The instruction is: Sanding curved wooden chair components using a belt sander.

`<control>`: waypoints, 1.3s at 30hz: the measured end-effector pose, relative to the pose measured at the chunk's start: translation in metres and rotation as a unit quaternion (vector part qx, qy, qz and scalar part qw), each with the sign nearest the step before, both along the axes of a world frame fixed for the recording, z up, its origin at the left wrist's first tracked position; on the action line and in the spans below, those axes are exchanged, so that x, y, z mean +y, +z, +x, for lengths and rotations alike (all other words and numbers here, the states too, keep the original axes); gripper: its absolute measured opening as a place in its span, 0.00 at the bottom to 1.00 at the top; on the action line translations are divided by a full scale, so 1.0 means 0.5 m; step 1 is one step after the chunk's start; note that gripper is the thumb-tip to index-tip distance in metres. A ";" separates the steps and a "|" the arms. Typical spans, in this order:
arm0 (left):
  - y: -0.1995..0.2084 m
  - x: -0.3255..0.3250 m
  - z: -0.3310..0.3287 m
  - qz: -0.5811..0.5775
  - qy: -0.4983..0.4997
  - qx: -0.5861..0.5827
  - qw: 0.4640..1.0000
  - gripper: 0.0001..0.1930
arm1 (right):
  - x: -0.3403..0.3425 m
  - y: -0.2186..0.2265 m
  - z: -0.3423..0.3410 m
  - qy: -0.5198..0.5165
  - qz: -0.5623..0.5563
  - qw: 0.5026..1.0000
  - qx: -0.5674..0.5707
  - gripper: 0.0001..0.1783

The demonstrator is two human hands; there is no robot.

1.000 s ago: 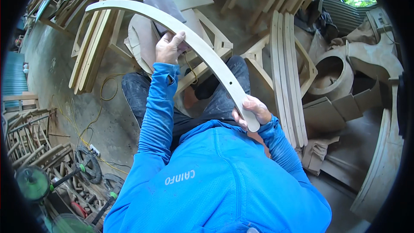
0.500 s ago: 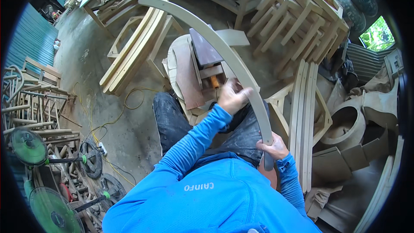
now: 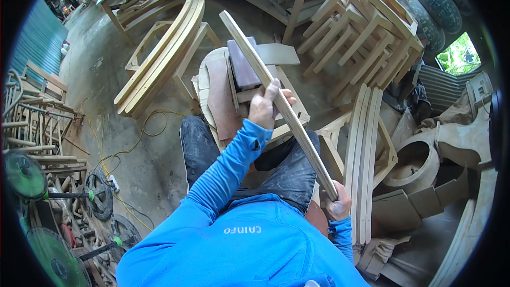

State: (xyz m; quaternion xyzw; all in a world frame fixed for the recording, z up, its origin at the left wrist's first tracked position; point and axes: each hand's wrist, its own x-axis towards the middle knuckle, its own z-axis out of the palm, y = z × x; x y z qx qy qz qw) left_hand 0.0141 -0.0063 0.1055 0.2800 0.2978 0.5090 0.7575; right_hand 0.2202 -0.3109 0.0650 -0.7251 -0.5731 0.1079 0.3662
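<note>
A long, pale curved wooden slat [image 3: 304, 137] lies slantwise across my lap, its narrow edge turned up. My left hand [image 3: 264, 107] is closed around it near the middle, thumb over the edge. Near its lower end, my right hand [image 3: 340, 202] grips it beside my thigh. Beyond my left hand, between my knees, stands a low wooden work stand. On it sit a mauve block [image 3: 243, 66] and a curved reddish-brown board [image 3: 219, 93]. The slat's far end passes above the block; whether they touch, I cannot tell.
Curved slats [image 3: 162, 56] rest on a wooden frame at far left, and more slats [image 3: 363, 159] lie on another frame at my right. Stacked wooden frames [image 3: 366, 32] stand far right. A yellow cord [image 3: 154, 125] crosses the floor near green fans [image 3: 25, 175].
The slat has turned from its broad face to its narrow edge, and its far end has swung right. My left hand has shifted left and away from me, wrapping round the slat. The right hand moved lower.
</note>
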 end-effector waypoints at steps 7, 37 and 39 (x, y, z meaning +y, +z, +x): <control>-0.061 -0.012 0.036 0.084 -0.125 0.194 0.969 0.34 | -0.038 -0.018 -0.034 -0.025 -0.086 0.987 0.134 0.25; 0.021 0.152 0.019 0.443 0.102 0.462 0.761 0.20 | 0.025 0.578 -0.038 -0.080 -0.390 0.913 -0.091 0.22; 0.012 0.182 0.009 0.439 0.135 0.447 0.768 0.20 | 0.074 0.593 -0.069 -0.096 -0.401 0.906 -0.095 0.22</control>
